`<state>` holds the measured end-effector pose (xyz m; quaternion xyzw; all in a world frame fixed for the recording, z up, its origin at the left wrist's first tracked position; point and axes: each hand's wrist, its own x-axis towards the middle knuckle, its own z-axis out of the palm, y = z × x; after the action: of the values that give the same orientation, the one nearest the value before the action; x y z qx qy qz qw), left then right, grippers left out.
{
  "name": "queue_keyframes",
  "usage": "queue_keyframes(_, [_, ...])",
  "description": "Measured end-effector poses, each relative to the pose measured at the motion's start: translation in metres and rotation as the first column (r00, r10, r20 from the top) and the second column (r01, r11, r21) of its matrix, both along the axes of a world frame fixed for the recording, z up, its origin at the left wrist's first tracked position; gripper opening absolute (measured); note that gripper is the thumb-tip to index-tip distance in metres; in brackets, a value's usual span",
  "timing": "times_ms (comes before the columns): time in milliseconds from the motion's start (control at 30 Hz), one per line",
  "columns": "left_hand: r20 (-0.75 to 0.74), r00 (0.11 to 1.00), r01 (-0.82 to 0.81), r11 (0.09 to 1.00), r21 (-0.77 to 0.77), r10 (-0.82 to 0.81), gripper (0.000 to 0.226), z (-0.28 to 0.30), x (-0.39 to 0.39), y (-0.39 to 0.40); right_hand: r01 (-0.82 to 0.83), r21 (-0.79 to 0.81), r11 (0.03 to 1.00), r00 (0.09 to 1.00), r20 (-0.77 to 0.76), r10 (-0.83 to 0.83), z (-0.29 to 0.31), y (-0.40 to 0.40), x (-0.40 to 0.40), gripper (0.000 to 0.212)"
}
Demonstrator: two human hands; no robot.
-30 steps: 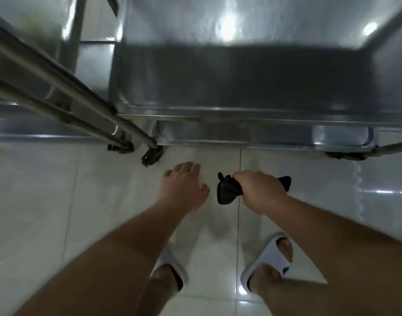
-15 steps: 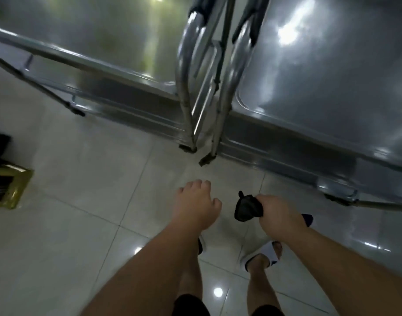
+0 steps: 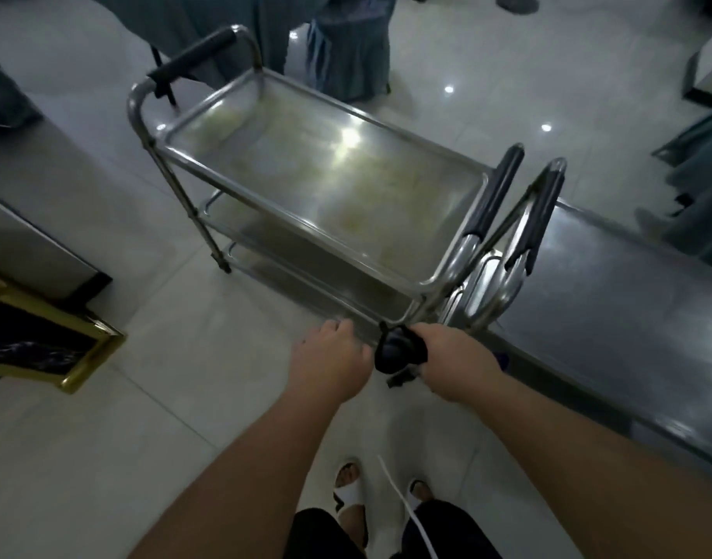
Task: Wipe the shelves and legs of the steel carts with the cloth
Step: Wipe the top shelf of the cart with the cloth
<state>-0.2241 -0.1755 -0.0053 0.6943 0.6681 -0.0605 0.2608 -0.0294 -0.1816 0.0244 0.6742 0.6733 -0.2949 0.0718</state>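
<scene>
Two steel carts stand end to end ahead of me. The left cart [image 3: 447, 173] shows its stained top shelf, two lower shelves and black-gripped handles at both ends. Only the grey top shelf of the right cart [image 3: 612, 300] is visible, running off to the right. My right hand [image 3: 457, 363] grips a bunched dark cloth [image 3: 398, 351] in the air, near the left cart's near corner. My left hand [image 3: 330, 361] hangs beside it with loosely curled fingers, holding nothing and touching no cart.
A gold-framed black stand [image 3: 51, 336] sits on the tiled floor at the left, beside a grey counter [image 3: 27, 211]. People in long skirts [image 3: 346, 46] stand beyond the carts. My feet in white slippers [image 3: 350, 494] are below.
The view rose from low beside the cart's bottom shelf to standing height and swung left, bringing the left cart's top shelf into sight. Both hands kept their pose, the cloth still gripped.
</scene>
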Motion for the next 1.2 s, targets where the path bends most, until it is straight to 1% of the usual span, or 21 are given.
queue_keyframes(133, [0.002,0.993,-0.116,0.990,0.080,0.116,0.048,0.029,-0.045,0.017,-0.063,0.085,0.994,0.997,-0.035,0.066,0.034,0.047,-0.038,0.044])
queue_keyframes(300, [-0.068,0.974,-0.202,0.965,0.169,0.216,0.049,0.059,-0.107,0.052,-0.215,0.120,0.969,0.976,-0.017,0.218,0.056,0.117,-0.078,0.042])
queue_keyframes(467, [-0.126,0.940,-0.279,0.928,0.249,0.317,0.056,0.096,-0.153,0.102,-0.292,0.177,0.940,0.951,-0.046,0.305,0.076,0.189,-0.126,0.041])
queue_keyframes(633, [-0.113,0.885,-0.402,0.865,0.298,0.451,0.054,0.125,-0.196,0.132,-0.441,0.231,0.868,0.882,-0.066,0.466,0.095,0.253,-0.187,0.039])
queue_keyframes(733, [-0.138,0.844,-0.469,0.838,0.279,0.518,0.057,0.128,-0.225,0.136,-0.515,0.253,0.819,0.839,-0.048,0.542,0.100,0.277,-0.228,0.039])
queue_keyframes(867, [-0.143,0.821,-0.510,0.823,0.252,0.553,0.057,0.127,-0.262,0.147,-0.596,0.288,0.749,0.779,-0.015,0.626,0.104,0.299,-0.283,0.028])
queue_keyframes(933, [-0.132,0.819,-0.516,0.817,0.256,0.559,0.058,0.125,-0.286,0.161,-0.603,0.302,0.739,0.776,0.006,0.631,0.105,0.313,-0.309,0.026])
queue_keyframes(1033, [-0.131,0.834,-0.491,0.830,0.264,0.535,0.060,0.121,-0.328,0.188,-0.583,0.315,0.749,0.795,0.030,0.606,0.101,0.337,-0.347,0.028])
queue_keyframes(1133, [-0.112,0.867,-0.440,0.851,0.285,0.486,0.059,0.117,-0.378,0.222,-0.521,0.332,0.786,0.841,0.043,0.540,0.093,0.359,-0.383,0.033])
queue_keyframes(1200, [-0.090,0.893,-0.403,0.871,0.281,0.442,0.060,0.117,-0.410,0.243,-0.463,0.324,0.825,0.878,0.037,0.477,0.088,0.370,-0.403,0.032])
